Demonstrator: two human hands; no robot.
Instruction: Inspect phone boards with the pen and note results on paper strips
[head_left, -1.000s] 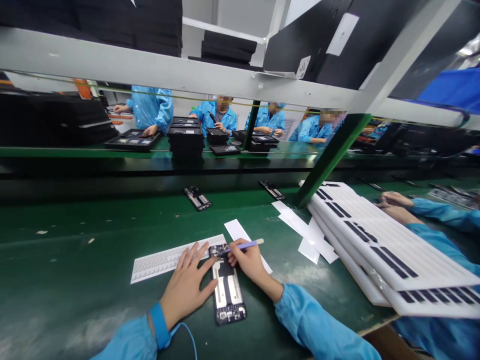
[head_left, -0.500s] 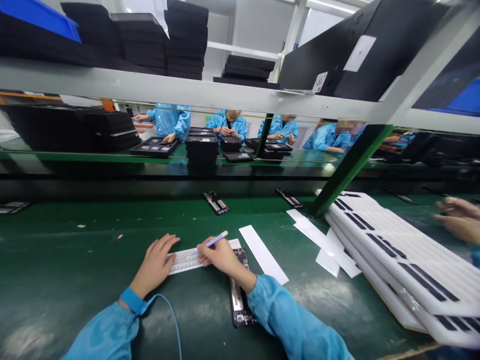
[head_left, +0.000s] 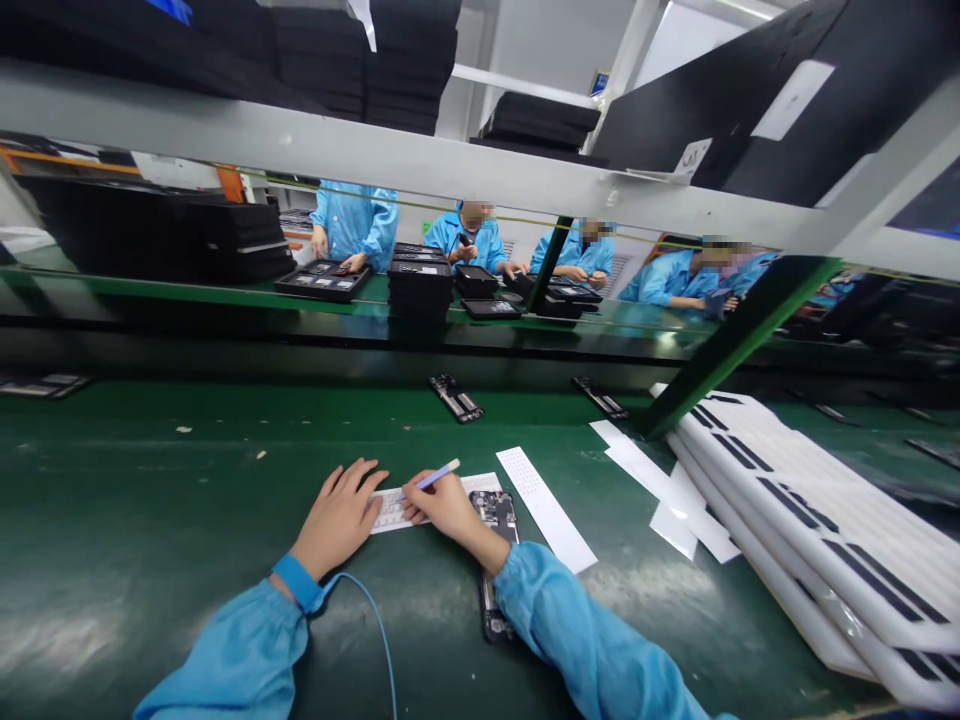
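Note:
My left hand [head_left: 343,515] lies with its fingers stretched out on the left end of a white label sheet [head_left: 480,483] printed with small marks. A blue band circles that wrist, with a cord running from it. Pinched in my right hand [head_left: 450,512] is a slim light-purple pen-like stick [head_left: 435,476] with a pale end. Its lower tip meets the sheet or sits just above it; I cannot tell which. An opened phone body [head_left: 498,520] with bare inner parts lies beneath my right forearm, which hides its middle.
A second white sheet [head_left: 546,510] lies right of the phone, with loose white papers [head_left: 667,490] beyond. White foam trays [head_left: 817,510] are stacked at the right by a green post [head_left: 735,345]. Two phone bodies [head_left: 456,398] rest farther back. Co-workers in blue sit across the shelf [head_left: 375,170].
The view has shifted, so the bench items appear slightly farther right. Both hands keep their places at the sheet. A co-worker's hand at the far right has left the view.

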